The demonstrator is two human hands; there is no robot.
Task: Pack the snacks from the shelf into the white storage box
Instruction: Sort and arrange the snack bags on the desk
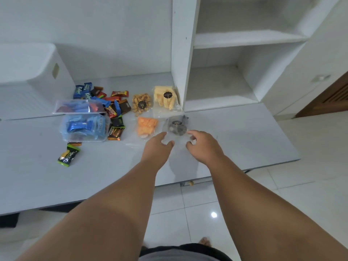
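A person reaches both arms over a white counter (244, 138). The left hand (160, 146) and right hand (203, 144) flank the near edge of a clear bag of dark snacks (177, 127), just above the frame's centre. On each hand, fingers and thumb are loosely spread with a gap between them. Whether they touch the plastic cannot be told.

At the bag's 9 o'clock lies an orange snack bag (146, 126), and at 11 o'clock a yellow snack bag (165, 97). Further towards 9 o'clock sits a clear tub of blue packets (84, 127) among loose wrapped sweets (113, 102). The white storage box (37, 72) stands at the frame's 10 o'clock, well apart from the hands.
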